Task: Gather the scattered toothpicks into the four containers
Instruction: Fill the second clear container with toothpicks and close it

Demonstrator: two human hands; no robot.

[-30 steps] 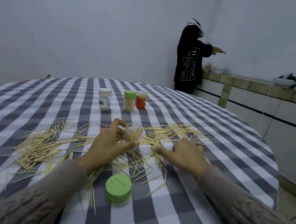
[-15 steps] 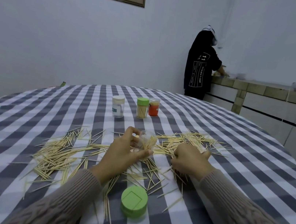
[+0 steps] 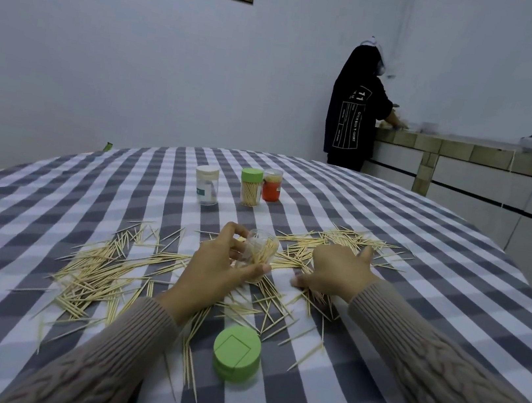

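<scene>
Checked tablecloth (image 3: 393, 220) strewn with toothpicks (image 3: 102, 273); left hand (image 3: 217, 263) grips clear container (image 3: 258, 252), right hand (image 3: 333, 270) released.

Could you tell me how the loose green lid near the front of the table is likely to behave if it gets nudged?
The green lid lies flat, so it probably slides rather than rolls. It looks like light plastic and would likely drag the toothpicks touching it.

White print on the back of the black long-sleeved top (image 3: 351, 117) worn by a person standing at the tiled counter shows the number "11" near the shoulder, with a line below it that ends in "T-SHIRT"; the rest of that print is too small to read. The small label on the clear white-capped plastic jar (image 3: 207, 185) on the checked tablecloth cannot be read.
</scene>
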